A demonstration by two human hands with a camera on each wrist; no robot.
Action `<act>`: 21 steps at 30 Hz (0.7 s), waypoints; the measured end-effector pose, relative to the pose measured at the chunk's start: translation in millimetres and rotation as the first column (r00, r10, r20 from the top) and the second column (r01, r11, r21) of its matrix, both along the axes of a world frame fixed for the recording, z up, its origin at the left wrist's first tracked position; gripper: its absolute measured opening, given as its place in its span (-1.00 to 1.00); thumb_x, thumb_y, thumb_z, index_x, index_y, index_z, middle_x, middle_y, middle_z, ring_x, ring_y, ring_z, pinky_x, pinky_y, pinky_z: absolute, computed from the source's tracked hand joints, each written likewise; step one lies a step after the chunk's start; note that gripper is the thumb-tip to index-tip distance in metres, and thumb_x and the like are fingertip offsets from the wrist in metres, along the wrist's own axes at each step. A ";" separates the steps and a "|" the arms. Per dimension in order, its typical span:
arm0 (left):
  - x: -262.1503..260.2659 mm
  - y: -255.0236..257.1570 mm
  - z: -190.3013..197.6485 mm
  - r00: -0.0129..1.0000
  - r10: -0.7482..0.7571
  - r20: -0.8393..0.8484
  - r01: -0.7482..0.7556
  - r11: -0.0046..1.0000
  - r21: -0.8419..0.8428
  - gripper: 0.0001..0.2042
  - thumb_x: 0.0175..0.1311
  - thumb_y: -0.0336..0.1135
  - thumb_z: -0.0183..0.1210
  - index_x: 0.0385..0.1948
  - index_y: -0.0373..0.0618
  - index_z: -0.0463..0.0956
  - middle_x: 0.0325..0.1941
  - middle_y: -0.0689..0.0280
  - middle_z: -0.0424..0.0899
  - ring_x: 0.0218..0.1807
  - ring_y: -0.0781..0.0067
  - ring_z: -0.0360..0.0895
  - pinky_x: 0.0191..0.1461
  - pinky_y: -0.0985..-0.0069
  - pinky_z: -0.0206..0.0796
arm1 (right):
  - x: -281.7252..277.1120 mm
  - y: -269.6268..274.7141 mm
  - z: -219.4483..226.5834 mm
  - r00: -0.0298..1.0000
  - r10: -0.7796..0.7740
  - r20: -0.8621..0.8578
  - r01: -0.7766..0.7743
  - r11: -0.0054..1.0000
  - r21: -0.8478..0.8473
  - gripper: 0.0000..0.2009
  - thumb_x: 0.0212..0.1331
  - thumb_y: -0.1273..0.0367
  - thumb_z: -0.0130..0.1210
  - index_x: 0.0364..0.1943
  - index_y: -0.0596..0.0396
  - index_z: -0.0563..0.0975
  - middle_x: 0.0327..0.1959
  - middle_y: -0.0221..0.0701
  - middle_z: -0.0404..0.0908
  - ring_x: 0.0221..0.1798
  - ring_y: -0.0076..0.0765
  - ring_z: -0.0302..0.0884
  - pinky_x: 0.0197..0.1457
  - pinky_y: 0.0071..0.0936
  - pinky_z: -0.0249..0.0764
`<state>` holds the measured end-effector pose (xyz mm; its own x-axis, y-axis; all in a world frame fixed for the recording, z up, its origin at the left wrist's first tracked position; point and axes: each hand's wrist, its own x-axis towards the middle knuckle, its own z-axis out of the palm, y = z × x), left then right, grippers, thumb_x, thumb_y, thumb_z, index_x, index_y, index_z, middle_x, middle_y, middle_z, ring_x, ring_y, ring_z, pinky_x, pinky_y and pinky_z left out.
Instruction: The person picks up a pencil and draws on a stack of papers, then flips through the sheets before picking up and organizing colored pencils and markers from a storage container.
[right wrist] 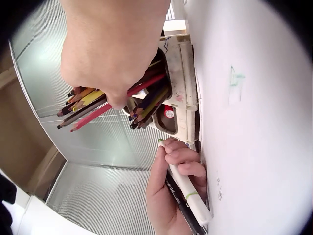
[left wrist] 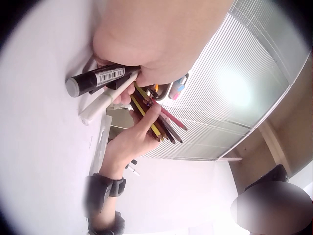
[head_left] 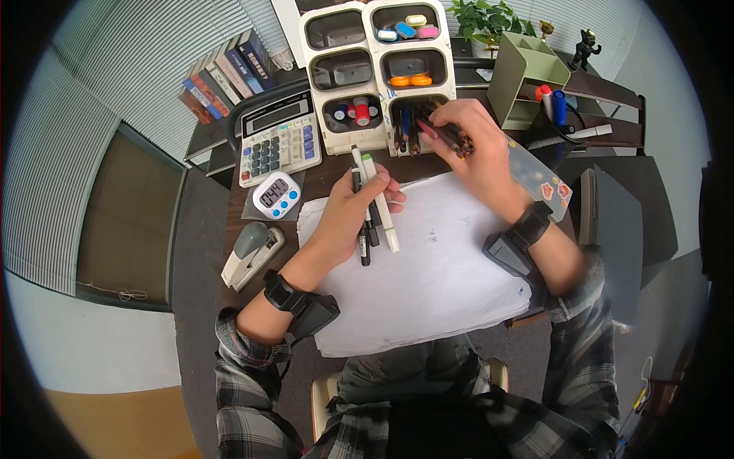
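My left hand (head_left: 348,210) holds several pens over the paper: a white marker with a green band (head_left: 384,210) and black pens (head_left: 364,243). In the right wrist view its fingers curl round the white marker (right wrist: 188,192). My right hand (head_left: 482,149) grips a bundle of colored pencils (head_left: 461,142) at the lower right compartment of the organizer (head_left: 382,92). The bundle, with yellow, red and dark pencils (right wrist: 90,116), leans at the compartment's opening. Other pencils (right wrist: 150,105) stand inside that compartment beside the gripped ones.
Left of the organizer lie a calculator (head_left: 281,141), a timer (head_left: 276,195) and a stapler (head_left: 253,255). White paper (head_left: 428,283) covers the desk's middle. At the right are a green holder (head_left: 520,76), a pen cup (head_left: 554,134) and a clear stickered case (head_left: 535,180).
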<state>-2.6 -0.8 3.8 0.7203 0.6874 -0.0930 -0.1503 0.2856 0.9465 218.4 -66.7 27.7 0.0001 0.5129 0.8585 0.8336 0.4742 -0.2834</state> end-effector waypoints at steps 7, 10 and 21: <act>-0.1 0.2 -0.3 1.000 -0.009 0.005 0.009 1.000 0.001 -0.77 0.45 -0.25 0.13 -0.04 -0.17 0.41 -0.16 0.25 0.60 -0.10 0.39 0.63 0.04 0.41 0.54 | -2.7 -2.2 0.9 0.998 -0.035 -0.044 0.032 0.997 -0.065 -0.75 -0.02 0.54 0.38 -0.25 0.16 0.56 -0.20 -0.34 0.60 -0.11 -0.22 0.56 -0.04 -0.37 0.50; 0.4 -1.3 1.8 1.000 -0.004 -0.004 0.004 1.000 0.000 -0.76 0.44 -0.25 0.13 -0.04 -0.18 0.41 -0.16 0.24 0.60 -0.10 0.38 0.63 0.05 0.41 0.54 | -3.5 -2.2 1.3 0.999 -0.006 -0.047 0.002 0.996 -0.086 -0.75 -0.03 0.55 0.38 -0.24 0.13 0.59 -0.20 -0.36 0.60 -0.09 -0.23 0.55 0.00 -0.37 0.49; 0.7 -1.4 1.4 1.000 -0.010 -0.015 0.010 1.000 0.014 -0.76 0.45 -0.24 0.14 -0.04 -0.19 0.41 -0.16 0.23 0.60 -0.11 0.39 0.64 0.05 0.41 0.55 | 2.1 2.1 -6.8 0.993 0.093 -0.075 -0.107 0.972 -0.207 -0.60 -0.17 0.64 0.30 -0.14 0.08 0.56 0.07 -0.30 0.59 0.11 -0.06 0.50 0.13 -0.27 0.47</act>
